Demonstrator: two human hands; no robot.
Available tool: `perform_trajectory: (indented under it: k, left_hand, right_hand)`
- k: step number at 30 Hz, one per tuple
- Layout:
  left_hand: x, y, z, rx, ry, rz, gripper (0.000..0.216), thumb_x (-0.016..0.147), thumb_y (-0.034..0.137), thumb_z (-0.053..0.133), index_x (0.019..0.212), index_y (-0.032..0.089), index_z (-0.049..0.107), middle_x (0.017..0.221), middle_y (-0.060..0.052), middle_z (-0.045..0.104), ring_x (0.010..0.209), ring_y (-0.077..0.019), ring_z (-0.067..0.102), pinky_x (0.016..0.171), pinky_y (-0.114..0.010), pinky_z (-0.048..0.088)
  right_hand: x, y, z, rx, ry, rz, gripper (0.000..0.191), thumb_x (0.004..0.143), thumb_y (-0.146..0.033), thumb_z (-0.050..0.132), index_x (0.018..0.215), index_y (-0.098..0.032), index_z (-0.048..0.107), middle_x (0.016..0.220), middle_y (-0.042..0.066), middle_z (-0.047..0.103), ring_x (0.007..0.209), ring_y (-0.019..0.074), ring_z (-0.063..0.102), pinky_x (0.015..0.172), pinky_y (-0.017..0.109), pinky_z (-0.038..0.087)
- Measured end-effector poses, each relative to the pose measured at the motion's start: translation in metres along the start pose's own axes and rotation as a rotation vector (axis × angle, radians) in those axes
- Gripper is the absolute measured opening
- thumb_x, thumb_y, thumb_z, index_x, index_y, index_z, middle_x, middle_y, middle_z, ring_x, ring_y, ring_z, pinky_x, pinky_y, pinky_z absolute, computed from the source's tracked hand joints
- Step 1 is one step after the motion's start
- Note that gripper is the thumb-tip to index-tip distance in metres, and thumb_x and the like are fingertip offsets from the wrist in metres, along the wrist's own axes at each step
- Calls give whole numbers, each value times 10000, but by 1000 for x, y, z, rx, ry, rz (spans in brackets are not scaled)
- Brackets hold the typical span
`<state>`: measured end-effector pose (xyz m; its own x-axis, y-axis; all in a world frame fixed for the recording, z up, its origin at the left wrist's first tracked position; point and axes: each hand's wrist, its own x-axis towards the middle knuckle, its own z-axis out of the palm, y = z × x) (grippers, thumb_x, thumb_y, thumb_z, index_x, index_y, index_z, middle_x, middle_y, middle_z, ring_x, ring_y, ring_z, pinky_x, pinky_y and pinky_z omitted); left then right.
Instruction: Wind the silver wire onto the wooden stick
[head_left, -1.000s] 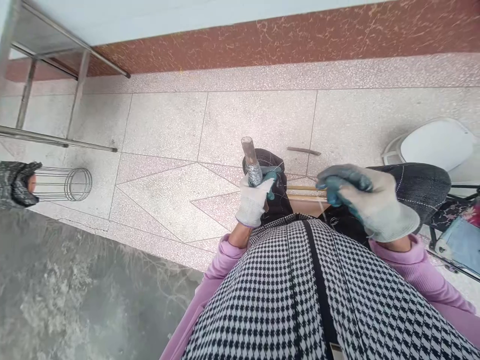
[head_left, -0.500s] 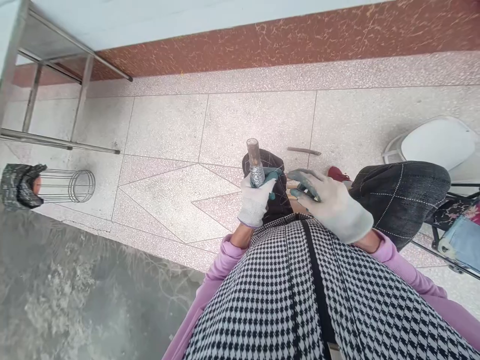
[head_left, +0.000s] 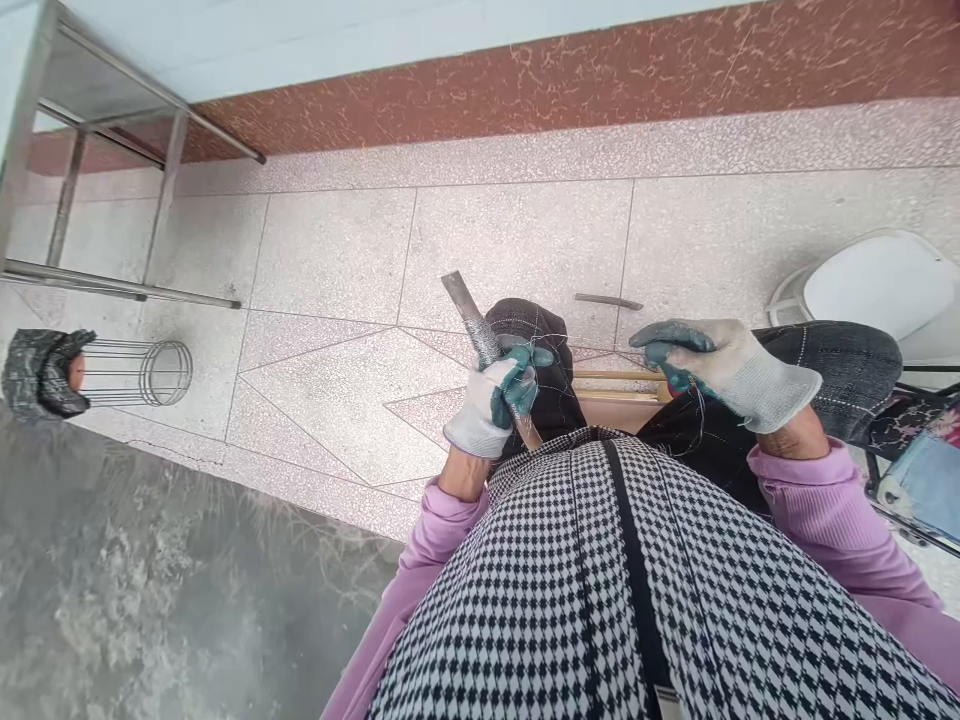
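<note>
My left hand (head_left: 489, 405), in a white glove with green fingertips, is closed round a short stick (head_left: 480, 335) wound with thin silvery wire; the stick tilts up and to the left. A fine wire strand runs from it rightward to my right hand (head_left: 726, 370), also gloved, whose fingers pinch that strand. Both hands hover above my knees in dark trousers (head_left: 825, 375). Two thin wooden sticks (head_left: 616, 385) lie between my legs, just under the strand. My checked top (head_left: 600, 590) fills the bottom of the view.
A wire cage cylinder (head_left: 139, 372) with a dark wrapped end lies on the tiled floor at left. Metal frame legs (head_left: 112, 285) stand at the upper left. A white lidded bucket (head_left: 874, 285) sits at right, a thin dark stick (head_left: 607, 300) on the floor ahead.
My left hand has tipped the wire-wound stick from upright to leaning left. My right hand moved away to the right from beside the stick, drawing the strand out.
</note>
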<state>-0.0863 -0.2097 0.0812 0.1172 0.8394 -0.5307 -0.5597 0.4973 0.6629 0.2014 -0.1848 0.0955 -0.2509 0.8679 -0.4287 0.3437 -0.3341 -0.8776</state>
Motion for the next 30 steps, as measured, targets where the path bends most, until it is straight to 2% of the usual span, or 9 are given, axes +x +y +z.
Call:
perform_trajectory:
  k: [2, 5, 9, 12, 16, 18, 23, 26, 30]
  left_hand:
    - [-3, 4, 2, -53, -74, -79, 439, 620, 271, 862, 740, 178, 450, 674, 36, 586, 347, 24, 216, 322, -147, 202]
    - [-7, 8, 2, -61, -148, -107, 499, 631, 312, 908, 742, 179, 440, 582, 83, 463, 348, 22, 202, 324, -128, 221]
    - [-10, 12, -3, -17, -223, -80, 576, 645, 372, 953, 697, 196, 407, 457, 113, 330, 323, -2, 182, 303, -134, 238]
    - [-12, 13, -7, 14, -263, -83, 598, 647, 431, 944, 685, 214, 388, 400, 117, 280, 294, -21, 168, 282, -151, 231]
    - [-18, 13, -11, 109, -223, -82, 526, 651, 460, 884, 685, 218, 418, 378, 113, 275, 280, -35, 185, 285, -169, 262]
    - [-22, 13, -11, 203, -135, -58, 431, 635, 422, 850, 708, 208, 482, 393, 108, 321, 286, -41, 236, 298, -171, 286]
    - [-36, 20, -4, 576, 91, -7, 263, 625, 325, 792, 781, 153, 669, 536, 16, 547, 388, -88, 462, 350, -192, 372]
    - [-42, 28, 1, 678, 130, 11, 252, 664, 332, 780, 815, 139, 723, 566, -11, 578, 403, -109, 485, 348, -213, 390]
    - [-42, 33, -7, 712, 168, 80, 256, 670, 310, 785, 856, 138, 755, 552, 3, 581, 373, -106, 479, 319, -202, 371]
  right_hand:
    - [1, 2, -4, -85, 18, -11, 436, 860, -417, 631, 1169, -178, 826, 978, 84, 773, 726, 150, 660, 594, 238, 512]
    - [4, 3, -11, -233, -47, -58, 445, 857, -436, 611, 1146, -182, 836, 1112, 88, 784, 923, 221, 729, 814, 332, 598]
    - [5, 10, -19, -432, -119, -145, 393, 901, -418, 591, 1094, -179, 837, 1142, 93, 785, 1057, 271, 736, 1048, 406, 566]
    - [8, 18, -22, -531, -41, -260, 360, 938, -390, 562, 1103, -203, 822, 1089, 70, 781, 988, 234, 731, 1009, 380, 570]
    - [12, 16, -25, -753, 71, -350, 307, 943, -309, 574, 1087, -204, 824, 1049, 71, 753, 872, 186, 696, 807, 293, 532]
    - [10, 6, -25, -883, 126, -332, 294, 943, -261, 585, 1085, -193, 833, 1072, 86, 745, 838, 191, 685, 732, 289, 483]
    - [-1, -15, -31, -1109, 246, -219, 290, 966, -206, 623, 1172, -191, 827, 1181, 79, 730, 919, 234, 701, 706, 310, 443]
    - [-4, -9, -42, -1166, 285, -142, 288, 968, -213, 646, 1194, -209, 824, 1209, 85, 718, 930, 231, 699, 685, 302, 420]
    - [-6, 10, -66, -1195, 354, -106, 281, 991, -241, 638, 1201, -223, 825, 1230, 110, 720, 924, 218, 674, 715, 304, 416]
